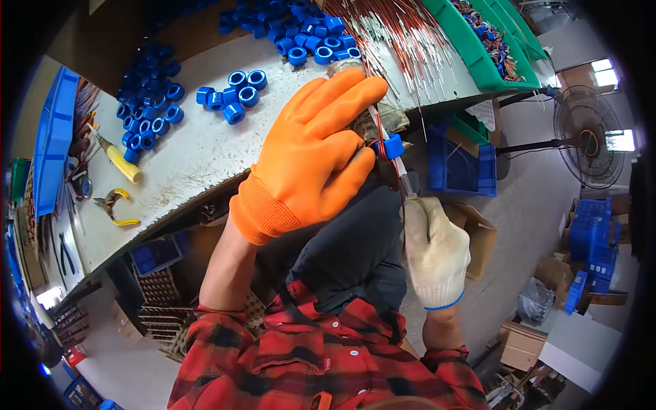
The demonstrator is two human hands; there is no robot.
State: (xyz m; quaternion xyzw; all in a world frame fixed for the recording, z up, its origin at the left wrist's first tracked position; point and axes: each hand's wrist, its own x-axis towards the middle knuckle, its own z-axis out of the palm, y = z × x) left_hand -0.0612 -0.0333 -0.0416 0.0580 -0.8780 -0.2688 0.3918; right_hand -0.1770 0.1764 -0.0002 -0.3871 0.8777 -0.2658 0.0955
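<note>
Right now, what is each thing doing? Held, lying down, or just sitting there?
Left hand: orange glove on, fingers curled around the blue ring.
Right hand: white glove on, gripping the wire.
Blue ring: on the wire, held.
Wire: pulled straight through the ring.
Loose rings: lying on the bench.
Knife: lying flat, untouched.
Fan: standing; spinning unclear.

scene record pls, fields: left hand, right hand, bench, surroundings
left hand: orange glove, gripping a blue ring core at the bench edge
right hand: white knit glove, pulling copper wire that runs through the core
bench: white top; loose blue ring cores; yellow-handled tool; bundle of wire lengths; green bins
surroundings: pedestal fan, blue crates, cardboard boxes
</note>
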